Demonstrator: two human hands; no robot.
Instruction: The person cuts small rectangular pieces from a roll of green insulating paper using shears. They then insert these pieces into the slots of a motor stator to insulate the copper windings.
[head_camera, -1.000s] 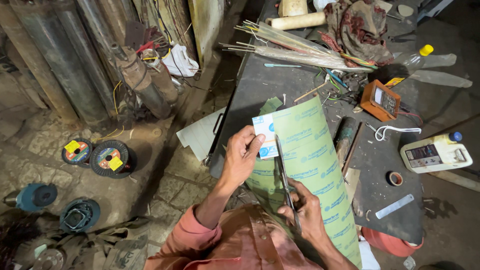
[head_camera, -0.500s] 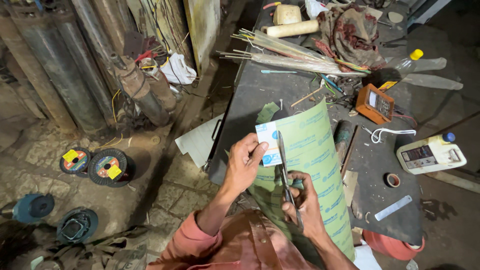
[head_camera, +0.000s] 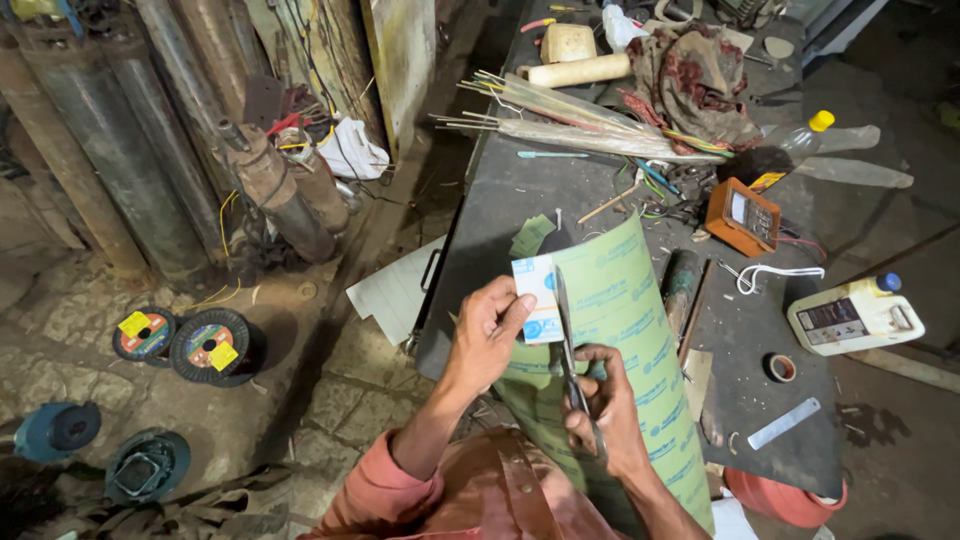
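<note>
The green sheet looks like thin matt paper or card — smooth, printed faintly, curling stiffly. The small white-and-blue card pinched against it seems slightly glossy. The scissors show dull, dark metal blades. The workbench top is dark, scuffed metal (grimy, with no shine). The orange meter and white jug look like plastic, the jug smooth and a little glossy — the crumpled rag is stained cloth.
</note>
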